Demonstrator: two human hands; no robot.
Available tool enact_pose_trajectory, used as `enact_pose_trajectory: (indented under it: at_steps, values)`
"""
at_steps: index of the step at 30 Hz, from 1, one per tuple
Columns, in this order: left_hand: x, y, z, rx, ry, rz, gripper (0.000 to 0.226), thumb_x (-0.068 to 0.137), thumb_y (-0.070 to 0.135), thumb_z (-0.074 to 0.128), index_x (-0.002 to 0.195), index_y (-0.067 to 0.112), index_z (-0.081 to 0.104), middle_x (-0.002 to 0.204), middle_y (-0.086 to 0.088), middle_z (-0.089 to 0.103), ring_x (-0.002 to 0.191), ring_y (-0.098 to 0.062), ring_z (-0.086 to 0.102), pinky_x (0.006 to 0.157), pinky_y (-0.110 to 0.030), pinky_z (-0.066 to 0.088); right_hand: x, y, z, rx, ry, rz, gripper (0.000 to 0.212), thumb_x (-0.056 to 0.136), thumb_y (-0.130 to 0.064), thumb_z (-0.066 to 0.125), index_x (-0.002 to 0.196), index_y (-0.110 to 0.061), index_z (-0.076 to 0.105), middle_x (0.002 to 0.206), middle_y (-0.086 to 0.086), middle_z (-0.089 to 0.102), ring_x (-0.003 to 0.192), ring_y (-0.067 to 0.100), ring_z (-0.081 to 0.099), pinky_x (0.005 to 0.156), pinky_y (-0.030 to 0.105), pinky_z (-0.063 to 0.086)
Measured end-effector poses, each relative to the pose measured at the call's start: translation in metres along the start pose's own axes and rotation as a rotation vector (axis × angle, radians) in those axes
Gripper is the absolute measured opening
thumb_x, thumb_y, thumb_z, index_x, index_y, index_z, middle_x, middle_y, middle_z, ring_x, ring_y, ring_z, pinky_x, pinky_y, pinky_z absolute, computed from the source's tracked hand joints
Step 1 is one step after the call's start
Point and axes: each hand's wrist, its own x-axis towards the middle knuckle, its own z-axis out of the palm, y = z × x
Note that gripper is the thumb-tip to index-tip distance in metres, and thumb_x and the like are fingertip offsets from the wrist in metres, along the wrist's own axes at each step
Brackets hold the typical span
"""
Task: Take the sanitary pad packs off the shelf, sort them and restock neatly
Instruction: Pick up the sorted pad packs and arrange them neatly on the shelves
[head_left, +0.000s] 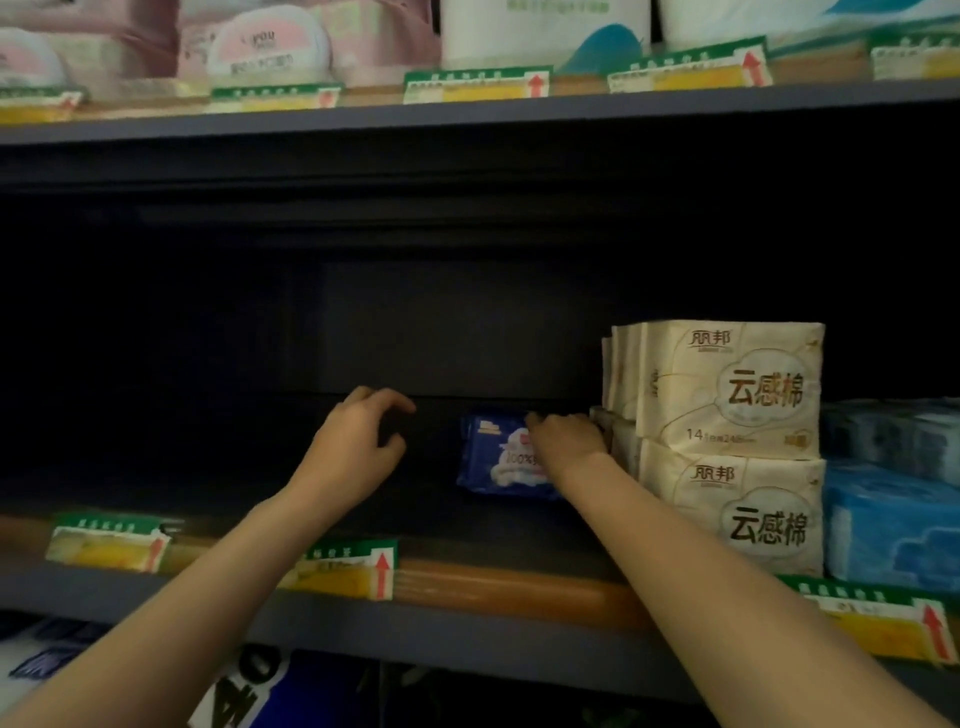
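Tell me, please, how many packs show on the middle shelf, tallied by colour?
Dark blue pack, under the right hand's fingers: 1
Cream packs, front faces: 2
Light blue packs, too blurred to separate: at least 2
Total: at least 5

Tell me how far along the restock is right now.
Done: cream packs stand stacked at the shelf's right, beside blue packs. In hand: the right hand grips one dark blue pack mid-shelf; the left hand hovers beside it, holding nothing. Left: the shelf to the left looks bare, so most restocking seems ahead.
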Motion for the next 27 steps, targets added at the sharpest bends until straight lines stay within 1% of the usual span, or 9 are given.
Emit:
enact_pose_trajectory:
  at_steps: [4, 8, 10, 13, 16, 19, 23, 25, 27]
  values:
    - [-0.008, 0.004, -0.005, -0.013, 0.026, 0.037, 0.031, 0.086, 0.007, 0.059, 0.114, 0.019, 0.059, 0.103, 0.008, 0.044, 0.107, -0.014, 0.049, 0.086, -0.023, 0.038, 0.0, -0.001, 0.0, -0.038, -0.029, 0.008, 0.051, 0.096, -0.016, 0.048, 0.143, -0.011, 0.029, 0.139, 0.013, 0.045, 0.126, 0.029, 0.045, 0.1, 0.036, 0.035]
    - [-0.016, 0.01, -0.008, 0.016, -0.037, 0.073, 0.03, 0.085, 0.009, 0.058, 0.114, 0.018, 0.059, 0.105, 0.003, 0.048, 0.108, -0.021, 0.052, 0.091, -0.036, 0.045, -0.011, 0.002, -0.011, 0.046, -0.04, 0.029, 0.061, 0.091, -0.012, 0.054, 0.145, -0.014, 0.026, 0.141, 0.015, 0.042, 0.125, 0.032, 0.045, 0.099, 0.038, 0.039]
    - [-0.025, 0.015, -0.012, 0.018, 0.007, 0.117, 0.029, 0.083, 0.007, 0.058, 0.111, 0.014, 0.061, 0.106, -0.004, 0.053, 0.104, -0.025, 0.054, 0.091, -0.04, 0.045, -0.03, 0.002, -0.021, 0.232, 0.143, 0.014, 0.063, 0.09, -0.015, 0.056, 0.145, -0.014, 0.027, 0.138, 0.016, 0.043, 0.122, 0.033, 0.047, 0.098, 0.042, 0.043]
    - [-0.073, 0.028, -0.017, -0.076, 0.18, 0.21, 0.028, 0.079, 0.009, 0.051, 0.104, 0.008, 0.063, 0.099, -0.007, 0.057, 0.096, -0.022, 0.057, 0.085, -0.029, 0.043, -0.099, -0.002, -0.026, 0.51, 0.528, -0.175, 0.045, 0.088, -0.014, 0.056, 0.131, -0.006, 0.045, 0.122, 0.019, 0.054, 0.113, 0.034, 0.051, 0.095, 0.038, 0.039]
    - [-0.169, 0.045, -0.005, -0.184, 0.113, 0.253, 0.027, 0.078, 0.01, 0.046, 0.101, 0.008, 0.062, 0.097, -0.001, 0.054, 0.093, -0.011, 0.052, 0.083, -0.018, 0.038, -0.203, -0.011, 0.004, 0.67, 0.571, -0.392, 0.032, 0.085, -0.019, 0.052, 0.113, -0.004, 0.057, 0.107, 0.012, 0.061, 0.098, 0.02, 0.055, 0.086, 0.026, 0.038]
    - [-0.282, 0.036, 0.027, -0.227, -0.143, 0.208, 0.025, 0.079, 0.009, 0.046, 0.1, 0.007, 0.061, 0.097, -0.006, 0.056, 0.092, -0.02, 0.054, 0.082, -0.029, 0.042, -0.287, -0.024, 0.089, 0.719, 0.296, -0.429, 0.029, 0.088, -0.019, 0.052, 0.113, -0.006, 0.058, 0.107, 0.01, 0.061, 0.099, 0.02, 0.053, 0.084, 0.021, 0.035]
    - [-0.413, 0.005, 0.078, -0.118, -0.666, -0.033, 0.037, 0.075, 0.025, 0.042, 0.107, 0.014, 0.058, 0.099, -0.01, 0.058, 0.087, -0.032, 0.057, 0.074, -0.045, 0.048, -0.382, -0.053, 0.218, 0.7, -0.487, -0.244, 0.055, 0.093, -0.027, 0.056, 0.142, -0.023, 0.032, 0.144, -0.005, 0.034, 0.129, 0.012, 0.038, 0.098, 0.019, 0.033]
    - [-0.449, 0.0, 0.093, 0.015, -0.935, -0.128, 0.041, 0.08, 0.026, 0.044, 0.116, 0.015, 0.058, 0.112, -0.011, 0.057, 0.1, -0.036, 0.056, 0.082, -0.047, 0.049, -0.427, -0.071, 0.269, 0.664, -0.696, -0.226, 0.06, 0.093, -0.031, 0.055, 0.145, -0.023, 0.026, 0.149, -0.004, 0.026, 0.134, 0.013, 0.033, 0.105, 0.023, 0.03]
    - [-0.465, 0.001, 0.106, 0.169, -1.123, -0.076, 0.045, 0.088, 0.022, 0.048, 0.133, 0.018, 0.046, 0.132, -0.007, 0.044, 0.122, -0.029, 0.043, 0.098, -0.04, 0.038, -0.466, -0.095, 0.306, 0.685, -0.83, -0.201, 0.063, 0.093, -0.038, 0.055, 0.146, -0.021, 0.026, 0.15, 0.001, 0.027, 0.137, 0.016, 0.03, 0.107, 0.025, 0.028]
